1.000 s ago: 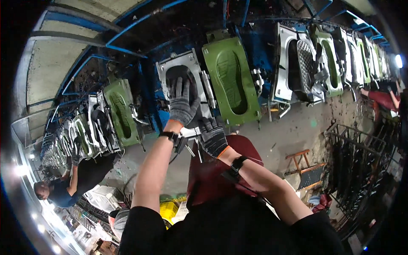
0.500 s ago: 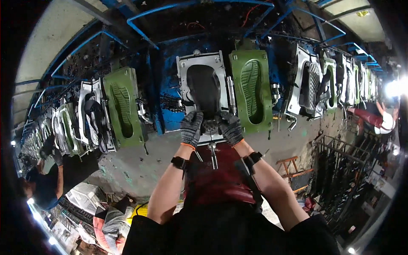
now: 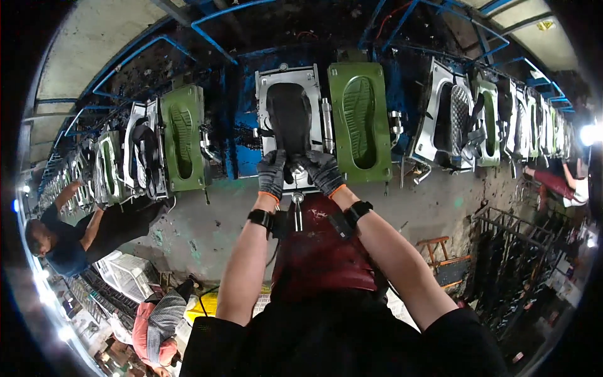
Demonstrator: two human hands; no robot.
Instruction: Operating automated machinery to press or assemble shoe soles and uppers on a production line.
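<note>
A black shoe upper point(image 3: 289, 116) lies over a form in a silver mould frame point(image 3: 260, 94) straight ahead. At its near end are both my hands, in grey-black knit gloves with orange cuffs. My left hand point(image 3: 272, 173) is closed on the left edge of the upper, and my right hand point(image 3: 323, 171) is closed on the right edge. Shiny metal point(image 3: 299, 173) shows between them. The fingertips are partly hidden against the dark material. To the right stands the green sole mould point(image 3: 359, 119), hinged beside the frame, its tread cavity facing up. A metal handle point(image 3: 298, 210) sticks out below the frame.
Another green mould point(image 3: 181, 135) is at the left, and a silver frame with a quilted dark upper point(image 3: 459, 116) at the right. Similar moulds line both sides. Co-workers are at left point(image 3: 69, 245), lower left point(image 3: 154, 330) and far right point(image 3: 565, 185). A dark rack point(image 3: 512, 251) stands behind right.
My hands have stayed at the near end of the upper and shifted slightly on it; more bare shiny metal shows between them. The whole view has swung a little, and the left co-worker has moved.
</note>
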